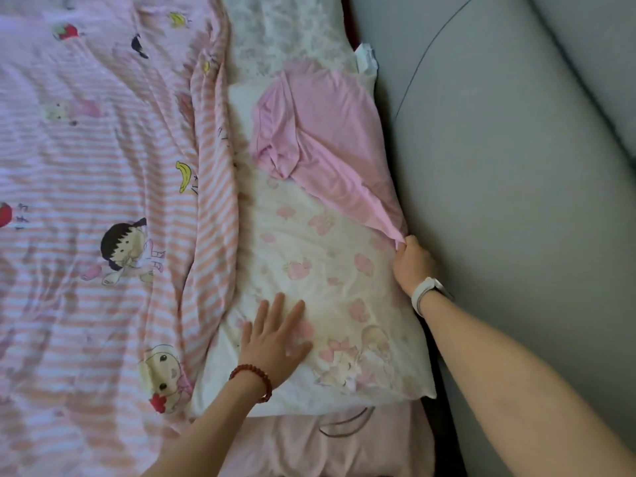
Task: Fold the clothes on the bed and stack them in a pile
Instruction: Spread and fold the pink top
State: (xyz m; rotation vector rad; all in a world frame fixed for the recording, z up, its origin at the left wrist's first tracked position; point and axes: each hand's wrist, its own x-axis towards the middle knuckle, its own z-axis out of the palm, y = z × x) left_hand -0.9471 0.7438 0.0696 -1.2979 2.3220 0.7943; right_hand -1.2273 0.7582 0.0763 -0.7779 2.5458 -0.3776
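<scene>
A plain pink garment [330, 132] lies crumpled on the far half of a white pillow [309, 256] printed with pink flowers. One corner of the garment stretches toward the pillow's right edge, where my right hand [411, 261] pinches it. My right wrist carries a white watch. My left hand [275, 342], with a red bead bracelet on the wrist, lies flat with fingers spread on the pillow's near left part, away from the garment.
A pink-and-white striped quilt [96, 208] with cartoon prints covers the bed to the left. A grey padded headboard [516, 201] runs along the right. A second floral pillow [282, 32] lies beyond, and pink fabric [309, 442] shows near me.
</scene>
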